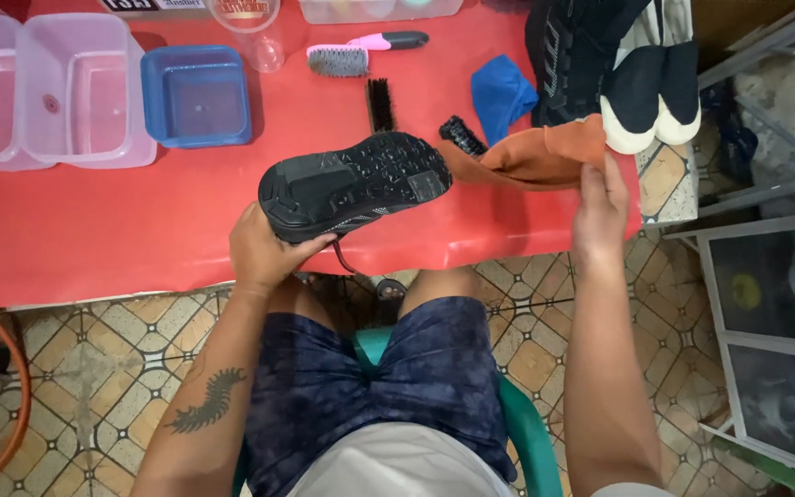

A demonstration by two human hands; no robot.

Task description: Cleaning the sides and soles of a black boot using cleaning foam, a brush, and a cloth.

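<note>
My left hand (264, 253) grips a black sneaker (356, 184) by its heel end, sole turned up, held over the front edge of the red table (94, 230). A dark lace dangles below the shoe. My right hand (600, 207) holds an orange cloth (545, 156) that stretches from the hand toward the toe of the sneaker. I sit on a green chair (526, 423) with my knees under the table's edge.
On the table lie two black brushes (381, 103) (462, 135), a pink-handled grey brush (351, 55), a blue cloth (501, 92), a blue tub (197, 95), two clear pink tubs (48, 87), a clear cup (248, 28) and more black-and-white shoes (618, 69). Metal-framed glass shelving (766, 276) stands right.
</note>
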